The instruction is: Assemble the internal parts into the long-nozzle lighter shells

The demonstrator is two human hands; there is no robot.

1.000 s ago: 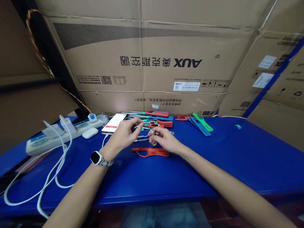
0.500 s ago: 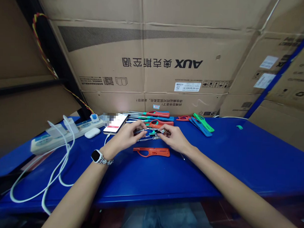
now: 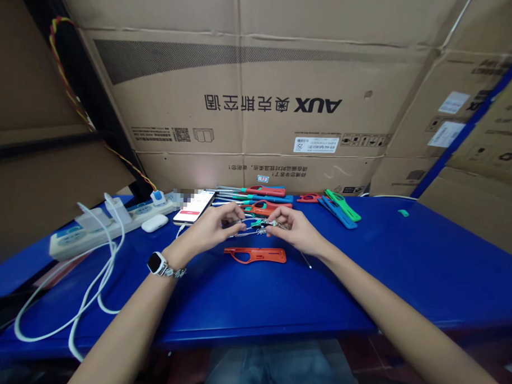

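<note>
Compared with a second ago, the right hand has shifted outward to the right, and a thin rod with a pale tip now shows beneath it. Most of that rod is hidden by the palm, so whether it is held or lies on the blue worktop cannot be told. Between the hands runs a thin strand, too fine to make out well; the fingers of the left hand pinch its near end, while the right fingers pinch a small metallic part at the other. Behind them, a row of lighters is partly covered by the hands. An orange shell lies flat just in front, its fine marking illegible. Upside down on the carton stands "AUX 奥克斯空调", with a white label showing "25" and smaller print that blurs. A blocky blur covers part of the phone, and its screen text is unreadable. Both forearms reach in from the lower corners, cut off by the frame, wrists slightly raised, thumbs facing each other; a watch with a dark face sits on the left wrist.
</note>
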